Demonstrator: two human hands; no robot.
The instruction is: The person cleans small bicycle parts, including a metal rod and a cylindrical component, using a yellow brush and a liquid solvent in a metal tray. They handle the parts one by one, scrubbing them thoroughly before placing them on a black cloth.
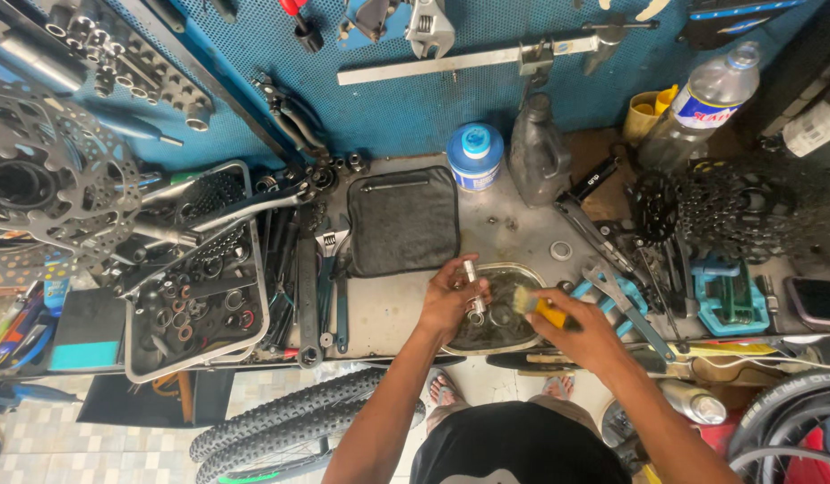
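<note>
My left hand (449, 298) holds a small silver metal axle part (473, 289) upright over a shallow oval tray (509, 271) of dark liquid on the workbench. My right hand (583, 332) grips a yellow-handled brush (533, 305), its bristles pointing left toward the metal part, just short of it. Both hands hover above the tray, near the bench's front edge. More small metal pieces lie in the tray under the hands.
A dark folded pouch (403, 220) lies behind the tray. A blue-lidded tub (475, 154), a grey bottle (536, 152) and a clear bottle (702, 103) stand at the back. Wrenches, cassette sprockets (738, 211), a parts tray (195, 287) and a brake rotor (38, 179) crowd the bench. Tyres (280, 421) lean below.
</note>
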